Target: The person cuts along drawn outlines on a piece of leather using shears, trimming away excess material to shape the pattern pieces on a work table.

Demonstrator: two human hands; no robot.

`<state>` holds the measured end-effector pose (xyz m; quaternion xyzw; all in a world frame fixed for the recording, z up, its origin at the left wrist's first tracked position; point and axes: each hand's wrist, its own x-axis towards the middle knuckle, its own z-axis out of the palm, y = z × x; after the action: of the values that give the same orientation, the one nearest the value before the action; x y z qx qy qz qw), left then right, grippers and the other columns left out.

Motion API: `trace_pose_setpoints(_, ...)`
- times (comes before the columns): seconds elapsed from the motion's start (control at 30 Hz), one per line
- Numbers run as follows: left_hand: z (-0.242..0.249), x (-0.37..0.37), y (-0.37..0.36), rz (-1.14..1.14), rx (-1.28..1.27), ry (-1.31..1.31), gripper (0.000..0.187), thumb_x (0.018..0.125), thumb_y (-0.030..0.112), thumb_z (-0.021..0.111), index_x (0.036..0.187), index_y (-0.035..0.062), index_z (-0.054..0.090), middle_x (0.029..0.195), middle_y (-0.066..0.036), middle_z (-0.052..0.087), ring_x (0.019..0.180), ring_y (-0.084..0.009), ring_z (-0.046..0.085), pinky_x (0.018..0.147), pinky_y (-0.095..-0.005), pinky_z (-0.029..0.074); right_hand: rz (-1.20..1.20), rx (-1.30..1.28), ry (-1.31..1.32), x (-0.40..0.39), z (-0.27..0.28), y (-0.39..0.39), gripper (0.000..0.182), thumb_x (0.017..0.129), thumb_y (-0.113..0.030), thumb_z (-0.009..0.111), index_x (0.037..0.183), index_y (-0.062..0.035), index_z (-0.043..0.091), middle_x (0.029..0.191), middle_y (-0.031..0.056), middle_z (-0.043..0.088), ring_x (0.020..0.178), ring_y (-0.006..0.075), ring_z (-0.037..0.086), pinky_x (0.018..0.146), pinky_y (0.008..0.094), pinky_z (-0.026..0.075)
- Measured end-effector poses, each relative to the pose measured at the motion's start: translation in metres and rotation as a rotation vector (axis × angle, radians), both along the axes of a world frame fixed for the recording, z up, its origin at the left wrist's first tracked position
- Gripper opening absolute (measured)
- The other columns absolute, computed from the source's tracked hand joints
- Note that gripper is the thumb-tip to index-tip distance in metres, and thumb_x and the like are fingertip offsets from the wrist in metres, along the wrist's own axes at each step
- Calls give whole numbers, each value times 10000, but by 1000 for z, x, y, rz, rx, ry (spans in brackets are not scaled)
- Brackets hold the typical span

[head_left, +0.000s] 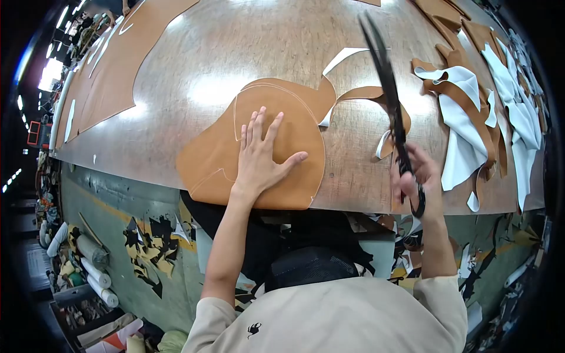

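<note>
My left hand [259, 153] lies flat with fingers spread on a tan leather-like piece [294, 170] near the table's front edge. Thin pale lines are drawn on this piece, and its outer edge is rounded. A narrow offcut strip [359, 93], tan on one face and white on the other, curls away from its upper right. My right hand [421, 176] is closed round the handles of long dark scissors [391, 88], raised above the table with the blades pointing away from me. Whether the blades are parted is hard to make out.
A large tan sheet [118, 76] with white marks covers the table's left side. Tan and white scraps [462, 135] are heaped at the right. Dark and yellow scraps [154, 241] litter the floor, with rolls [97, 270] at the left. Another person's hand [126, 10] shows at the far left.
</note>
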<state>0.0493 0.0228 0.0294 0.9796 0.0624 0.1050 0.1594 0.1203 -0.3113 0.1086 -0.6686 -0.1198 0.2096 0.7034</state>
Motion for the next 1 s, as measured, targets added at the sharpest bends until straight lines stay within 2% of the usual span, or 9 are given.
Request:
trace_pose_setpoints(0.07,-6,-1,-7,-6,28,23,1020,831,770,700,1620,194,407,1695,-196,274,1601,-373,198,1302,-556,154,73,-99,147,-32,12,-15,1045,778,-556,916,1537,-26,432,725,-18,602,518,45,530,461,196,383)
trace_pose_setpoints(0.13,-10,-2,-12,-16,57,50,1022,830,782,688,1622,200,409,1702,-195,265,1604,-369,192,1305,-553,145,119,-145,262,-60,7,-32,1010,786,-504,931,1545,-52,441,679,-38,593,501,44,511,458,204,333)
trace_pose_setpoints(0.4,1,-26,-19,-55,-12,90,972,828,763,696,1598,224,449,1692,-179,288,1593,-369,222,1306,-559,142,100,-235,478,-127,-13,-48,827,922,-424,834,1547,-42,451,646,-30,563,470,40,476,440,212,356)
trace_pose_setpoints(0.7,-13,-28,-26,9,1,-44,806,866,712,693,1487,216,557,1611,-144,393,1548,-327,300,1293,-544,184,106,-258,425,-117,-23,-18,785,944,-379,819,1556,-48,455,633,-29,551,467,50,476,433,218,359)
trace_pose_setpoints(1.0,-14,-28,-24,5,-35,-77,819,853,709,708,1490,217,559,1616,-154,390,1547,-329,307,1288,-549,195,56,-226,403,-109,-32,11,765,957,-365,802,1553,-32,456,639,-33,540,471,51,475,429,216,352)
